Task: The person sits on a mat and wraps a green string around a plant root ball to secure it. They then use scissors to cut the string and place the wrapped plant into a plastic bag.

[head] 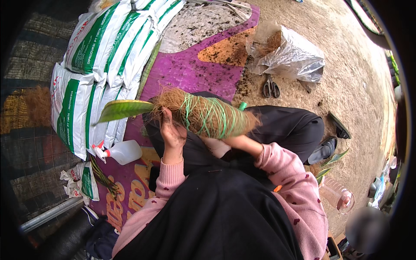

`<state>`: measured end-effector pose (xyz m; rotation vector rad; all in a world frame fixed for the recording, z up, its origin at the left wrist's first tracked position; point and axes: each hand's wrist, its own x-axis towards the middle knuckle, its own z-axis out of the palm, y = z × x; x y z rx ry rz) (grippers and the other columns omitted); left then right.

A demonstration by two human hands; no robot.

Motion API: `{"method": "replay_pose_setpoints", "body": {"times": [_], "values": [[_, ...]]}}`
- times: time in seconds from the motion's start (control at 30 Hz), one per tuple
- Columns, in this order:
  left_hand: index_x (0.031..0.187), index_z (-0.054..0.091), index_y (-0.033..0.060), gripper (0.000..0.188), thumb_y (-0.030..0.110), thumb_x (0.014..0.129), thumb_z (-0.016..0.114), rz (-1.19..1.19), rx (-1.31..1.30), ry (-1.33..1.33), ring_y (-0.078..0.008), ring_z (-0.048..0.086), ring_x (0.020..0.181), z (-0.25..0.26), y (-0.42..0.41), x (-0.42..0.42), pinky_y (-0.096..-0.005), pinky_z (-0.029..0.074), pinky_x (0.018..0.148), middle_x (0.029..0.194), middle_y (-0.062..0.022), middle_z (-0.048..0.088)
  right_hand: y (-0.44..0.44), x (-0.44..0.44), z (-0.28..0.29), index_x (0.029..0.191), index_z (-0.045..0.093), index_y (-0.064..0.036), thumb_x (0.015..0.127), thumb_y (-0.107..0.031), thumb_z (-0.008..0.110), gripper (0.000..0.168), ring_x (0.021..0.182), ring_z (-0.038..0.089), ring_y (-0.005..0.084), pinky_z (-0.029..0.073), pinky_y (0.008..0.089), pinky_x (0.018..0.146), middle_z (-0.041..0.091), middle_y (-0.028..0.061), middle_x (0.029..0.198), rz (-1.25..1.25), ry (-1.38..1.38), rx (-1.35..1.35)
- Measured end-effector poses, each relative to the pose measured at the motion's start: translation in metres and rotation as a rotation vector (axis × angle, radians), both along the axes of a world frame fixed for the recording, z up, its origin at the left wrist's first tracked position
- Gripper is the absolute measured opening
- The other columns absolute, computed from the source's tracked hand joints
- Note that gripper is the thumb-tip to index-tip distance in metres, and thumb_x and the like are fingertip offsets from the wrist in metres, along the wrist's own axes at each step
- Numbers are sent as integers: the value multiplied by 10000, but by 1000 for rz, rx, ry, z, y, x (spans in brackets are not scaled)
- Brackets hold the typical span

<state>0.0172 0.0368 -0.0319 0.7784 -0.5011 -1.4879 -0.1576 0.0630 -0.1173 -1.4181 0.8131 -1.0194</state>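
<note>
A long bundle of brown coconut fibre [213,115], criss-crossed with green plastic twine [203,122], lies across above my lap. One broad green leaf [125,110] sticks out of its left end. My left hand [174,131], with dirt on its skin, grips the bundle near the leaf, thumb up against the fibre. From the right, my right hand [237,141] reaches under the bundle; only its wrist side shows and the fingers are hidden. A small green cylinder, perhaps the twine spool [242,106], shows behind the bundle's right part.
White and green sacks [83,45] are stacked at left, with a spray bottle [125,152] lying nearby. Black-handled scissors [271,88] lie beside a clear plastic bag [292,53] holding fibre. Soil dots the purple banner [191,74]. Shoes [325,149] and a plastic jug [336,195] are at right.
</note>
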Motion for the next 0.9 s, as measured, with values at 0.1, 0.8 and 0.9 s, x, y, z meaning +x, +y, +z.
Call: {"method": "replay_pose_setpoints", "body": {"times": [0.1,0.8,0.9], "values": [[1333,354,36,516,343,936,475,71,-20,-134,-227,417,1227,-7,-4,3,-403,344,1036,1331,-109,415,24,-7,35,988,611,-47,828,-74,576,167,844,638,305,503,363,733,656,122,933,262,241,-59],[1304,399,60,569,420,886,536,39,-17,-22,-240,463,1169,2,3,-5,-415,384,984,1287,-81,464,-46,-49,-1,982,616,-45,840,-182,600,198,850,601,206,467,334,747,639,124,968,39,326,-89],[1315,387,60,552,399,900,522,87,30,-49,-238,452,1180,0,0,-2,-417,369,999,1301,-77,452,-15,-25,11,1060,582,-44,832,-140,561,248,944,591,310,467,391,786,617,153,1003,-56,392,-376]]}}
